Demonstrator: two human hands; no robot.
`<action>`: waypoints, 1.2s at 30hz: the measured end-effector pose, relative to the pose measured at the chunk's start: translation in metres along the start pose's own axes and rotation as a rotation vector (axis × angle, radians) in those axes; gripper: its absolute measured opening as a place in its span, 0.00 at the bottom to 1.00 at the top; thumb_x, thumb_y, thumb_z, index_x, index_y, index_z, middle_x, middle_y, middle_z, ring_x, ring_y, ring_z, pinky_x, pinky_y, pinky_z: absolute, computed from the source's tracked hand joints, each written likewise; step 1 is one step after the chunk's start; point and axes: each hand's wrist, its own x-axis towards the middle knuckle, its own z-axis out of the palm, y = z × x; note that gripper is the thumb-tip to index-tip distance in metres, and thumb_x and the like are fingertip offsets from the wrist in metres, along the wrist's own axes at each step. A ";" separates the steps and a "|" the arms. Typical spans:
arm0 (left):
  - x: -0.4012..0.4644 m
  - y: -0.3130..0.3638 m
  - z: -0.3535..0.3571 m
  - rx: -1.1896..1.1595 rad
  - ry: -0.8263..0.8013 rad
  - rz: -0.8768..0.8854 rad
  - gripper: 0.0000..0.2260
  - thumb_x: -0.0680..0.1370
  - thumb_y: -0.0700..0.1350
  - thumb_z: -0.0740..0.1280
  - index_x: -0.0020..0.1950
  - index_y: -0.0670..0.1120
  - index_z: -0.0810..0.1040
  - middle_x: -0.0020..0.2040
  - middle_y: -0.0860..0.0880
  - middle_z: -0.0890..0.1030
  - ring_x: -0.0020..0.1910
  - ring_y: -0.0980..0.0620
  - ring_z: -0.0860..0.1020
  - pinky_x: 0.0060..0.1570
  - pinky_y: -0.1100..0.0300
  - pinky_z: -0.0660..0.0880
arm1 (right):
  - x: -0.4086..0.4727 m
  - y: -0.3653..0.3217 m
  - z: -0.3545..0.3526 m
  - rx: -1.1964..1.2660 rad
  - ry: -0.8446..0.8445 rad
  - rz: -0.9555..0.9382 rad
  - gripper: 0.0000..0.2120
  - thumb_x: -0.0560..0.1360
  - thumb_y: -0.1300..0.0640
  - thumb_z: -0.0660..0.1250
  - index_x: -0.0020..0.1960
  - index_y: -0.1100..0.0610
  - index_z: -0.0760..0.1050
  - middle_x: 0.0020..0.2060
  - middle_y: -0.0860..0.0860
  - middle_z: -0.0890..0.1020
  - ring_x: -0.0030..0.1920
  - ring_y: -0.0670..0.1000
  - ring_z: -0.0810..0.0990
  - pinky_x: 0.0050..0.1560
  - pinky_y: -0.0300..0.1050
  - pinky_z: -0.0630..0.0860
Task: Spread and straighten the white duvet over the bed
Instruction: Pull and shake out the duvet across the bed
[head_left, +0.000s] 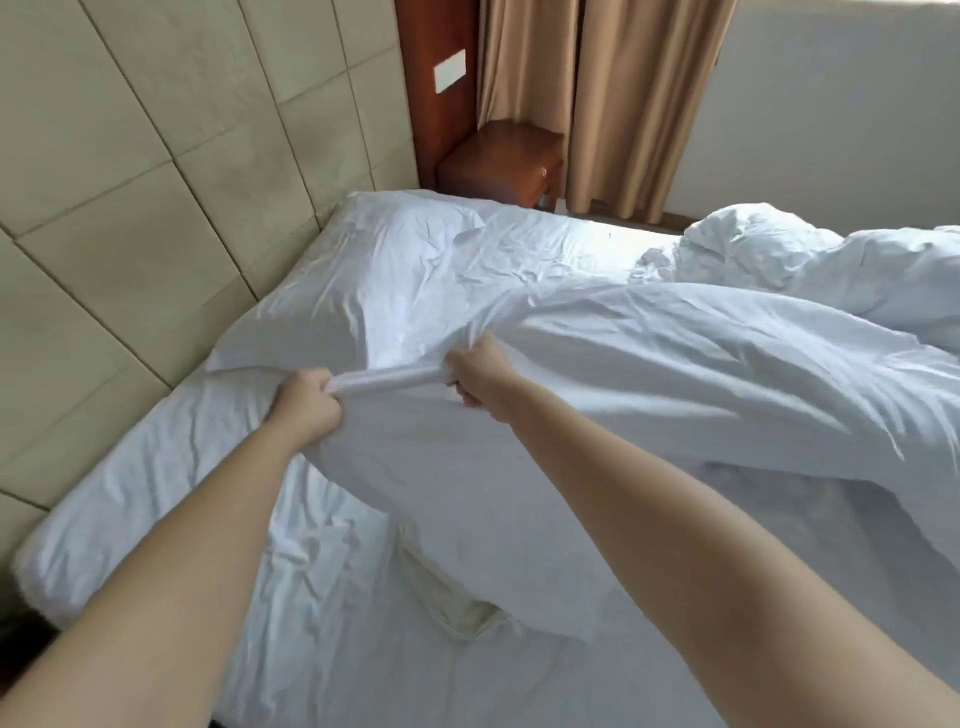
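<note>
There is only one view, worn on my head, and it looks forward and down along both my forearms, close over the bed (171, 499). It faces the padded headboard wall (130, 171) and the far corner with the curtain (597, 104).

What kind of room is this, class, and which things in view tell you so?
Most likely a hotel bedroom. A bed stands against a padded panel headboard wall, a wooden bedside table sits beside tan curtains, and both hands grip a white duvet.
</note>
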 end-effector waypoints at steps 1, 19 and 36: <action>0.004 -0.014 0.017 0.012 -0.136 -0.021 0.10 0.71 0.30 0.60 0.32 0.43 0.68 0.34 0.42 0.72 0.38 0.45 0.74 0.36 0.58 0.66 | 0.017 0.016 0.009 0.031 0.054 0.051 0.20 0.70 0.61 0.58 0.62 0.51 0.62 0.38 0.56 0.73 0.28 0.52 0.73 0.25 0.36 0.67; 0.121 -0.067 0.080 -0.749 -0.140 -0.252 0.12 0.80 0.52 0.62 0.45 0.44 0.78 0.40 0.45 0.76 0.40 0.50 0.73 0.41 0.56 0.68 | 0.168 -0.062 0.061 -0.099 0.149 -0.382 0.08 0.73 0.65 0.61 0.38 0.59 0.63 0.33 0.51 0.65 0.34 0.48 0.63 0.32 0.43 0.61; 0.097 -0.047 0.170 -0.175 -0.510 -0.116 0.28 0.80 0.50 0.62 0.77 0.52 0.56 0.74 0.45 0.61 0.71 0.45 0.65 0.64 0.55 0.65 | 0.176 0.104 0.041 -0.357 -0.097 0.091 0.27 0.76 0.56 0.66 0.74 0.55 0.64 0.68 0.57 0.71 0.67 0.54 0.72 0.68 0.46 0.67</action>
